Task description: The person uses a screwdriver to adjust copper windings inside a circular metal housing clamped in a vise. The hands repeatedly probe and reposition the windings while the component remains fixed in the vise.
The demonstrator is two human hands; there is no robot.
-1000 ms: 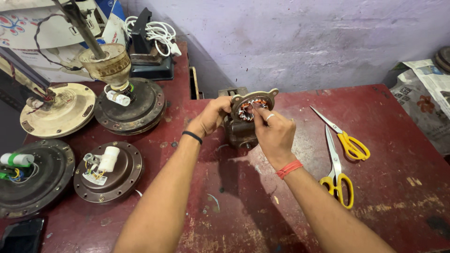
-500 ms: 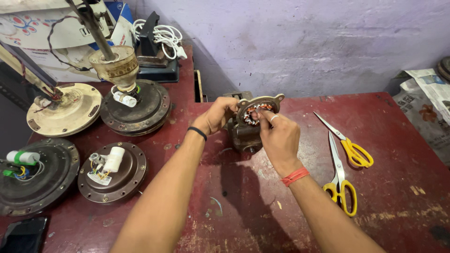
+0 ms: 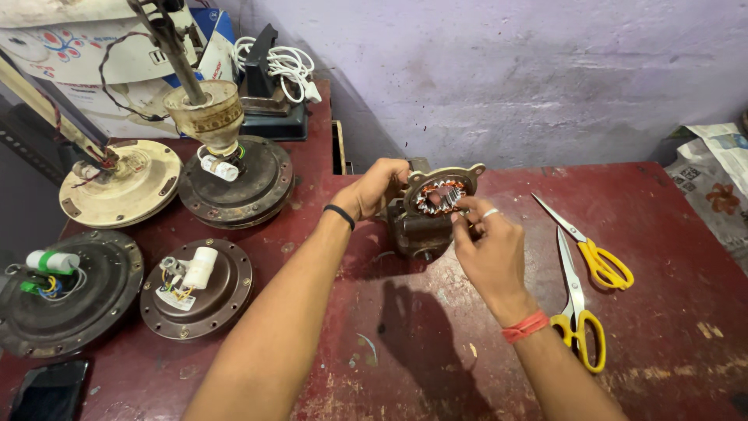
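So the small motor point(image 3: 427, 214) sits just above the middle of the frame on the dark red bench point(image 3: 436, 343), tipped so its open end faces the camera and you can see the ring of copper windings inside the housing. The left hand point(image 3: 378, 187) is wrapped around the motor's upper left side, gripping the casing to steady it; there's a black band on that wrist. The right hand point(image 3: 487, 249) comes in from the lower right with the fingertips pinched together right at the front rim of the stator, on the windings or something tiny there. Can't tell what exactly, it's too small. That hand has a ring on one finger and a red thread on the wrist.

Right of the motor, two pairs of yellow-handled scissors point(image 3: 580, 284) lie on the bench, well apart from the hands. On the left side of the frame there's a bunch of ceiling fan motor housings point(image 3: 234, 183), some with capacitors and wires showing. A coil of white cable point(image 3: 288, 66) sits upper left, and crumpled newspaper point(image 3: 713, 183) at the far right edge.
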